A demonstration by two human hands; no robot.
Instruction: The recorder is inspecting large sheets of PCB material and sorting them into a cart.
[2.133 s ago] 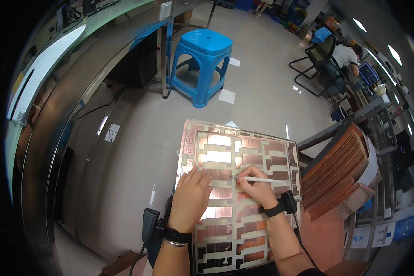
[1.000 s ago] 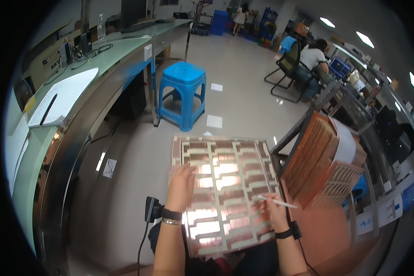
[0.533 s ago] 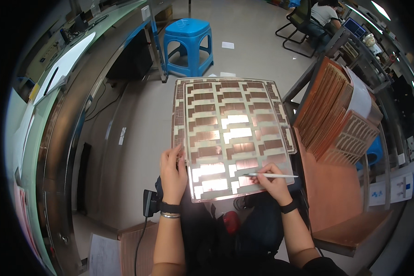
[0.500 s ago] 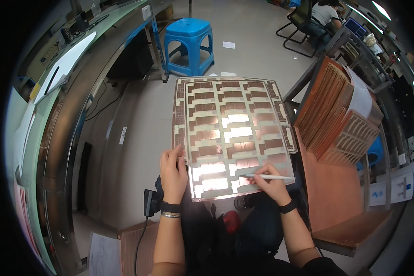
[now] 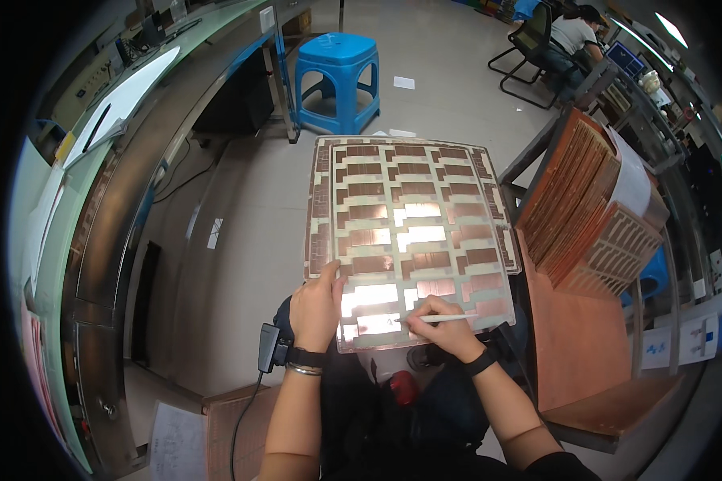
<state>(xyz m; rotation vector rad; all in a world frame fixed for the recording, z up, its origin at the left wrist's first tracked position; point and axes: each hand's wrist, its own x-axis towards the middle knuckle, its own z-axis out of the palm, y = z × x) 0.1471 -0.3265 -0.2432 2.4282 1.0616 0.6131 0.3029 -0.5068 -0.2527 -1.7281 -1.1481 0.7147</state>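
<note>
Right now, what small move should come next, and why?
Perhaps a short, light stroke: the right hand holds a slim white pen-like tool, its tip at a shiny patch toward the near end of the rectangular copper-and-cream patterned panel, contact unclear, while the left hand rests at the panel's left edge.

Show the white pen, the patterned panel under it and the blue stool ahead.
White pen [image 5: 455, 317], head view: its barrel.
Patterned panel [image 5: 422, 235], head view: shiny central patch.
Blue stool [image 5: 337, 49], head view: its seat.

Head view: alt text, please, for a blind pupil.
A right hand holds a white pen-like tool over a copper-patterned panel; the left hand is at its left edge. Stacked boards stand at right, a blue stool beyond.
</note>
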